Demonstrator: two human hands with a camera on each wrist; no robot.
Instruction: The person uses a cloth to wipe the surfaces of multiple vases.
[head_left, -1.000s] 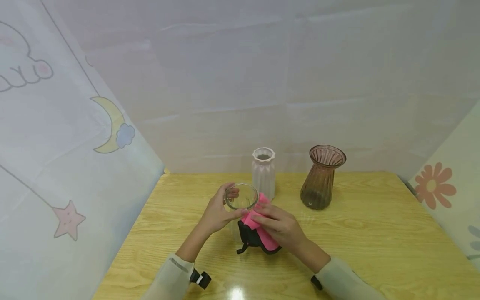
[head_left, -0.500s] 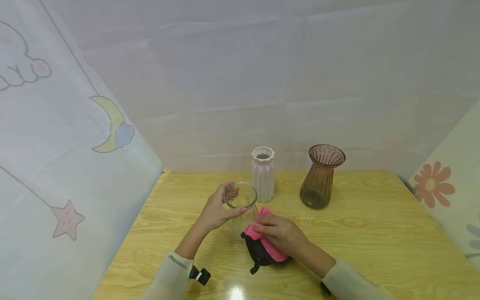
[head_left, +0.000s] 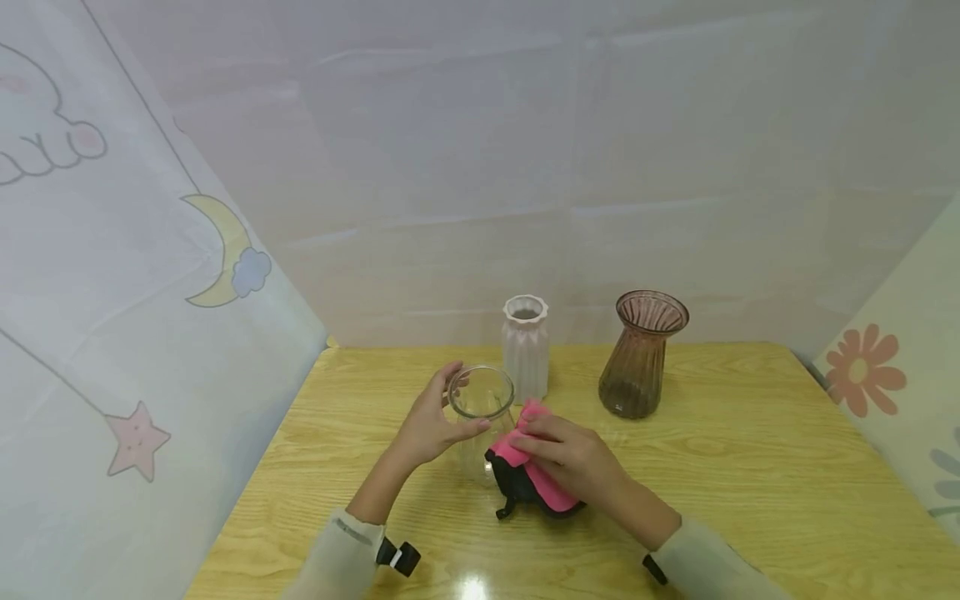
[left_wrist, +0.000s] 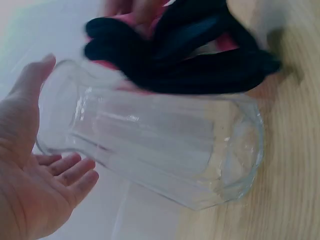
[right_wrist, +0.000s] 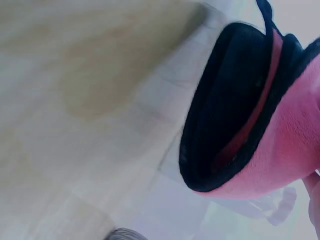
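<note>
A clear glass vase [head_left: 480, 433] stands upright on the table, its round rim towards me. My left hand [head_left: 435, 421] holds it around the neck, thumb on the near side and fingers on the far side; the left wrist view shows the vase's faceted body [left_wrist: 165, 140] and the thumb at its rim. With my right hand [head_left: 577, 458] I pinch a pink cloth with black trim [head_left: 551, 492] against the vase's right side. In the right wrist view the cloth [right_wrist: 285, 135] hangs folded, showing a dark inner face and a loop. Most of the right hand is out of that view.
Behind the glass vase stands a white fluted vase [head_left: 527, 358]. A brownish-pink ribbed glass vase [head_left: 636, 367] with a flared rim is farther right. The wooden table [head_left: 735, 467] ends at a pale sheet backdrop [head_left: 450, 167], with printed side walls.
My right hand has slid down and to the right along the glass vase with the cloth, then slightly back up. The left hand has stayed at the vase's neck.
</note>
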